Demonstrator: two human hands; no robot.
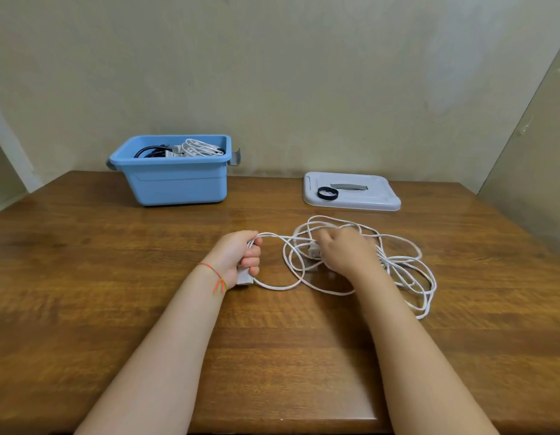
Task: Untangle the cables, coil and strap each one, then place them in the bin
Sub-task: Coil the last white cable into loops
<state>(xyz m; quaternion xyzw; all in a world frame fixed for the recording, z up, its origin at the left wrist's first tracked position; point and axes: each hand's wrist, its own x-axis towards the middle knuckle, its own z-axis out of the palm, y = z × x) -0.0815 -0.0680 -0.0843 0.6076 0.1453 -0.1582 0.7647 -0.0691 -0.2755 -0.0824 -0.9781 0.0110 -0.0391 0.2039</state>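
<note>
Left hand: our left hand [241, 257] is fisted round one end of the white cable [360, 262], a grey block-shaped plug poking out below the fingers; we judge it's anchoring that end so the rest can be pulled free.
Right hand: our right hand [344, 251] is down in the middle of the tangle, fingers curled onto a white plug piece; blur hides the exact grip, but it looks like picking the knot apart.
Cable: loose loops sprawl on the wooden table [115, 277], between and right of the hands, well apart from the bin.
Bin: the blue bin [175, 180] sits far left by the wall, open, with coiled black and white cables already inside.
Lid: the grey lid [366, 199] lies flat to the right, carrying a black strap [328, 194], we reckon parked there ready for this coil.
Writing: no brand or label we can read anywhere.
</note>
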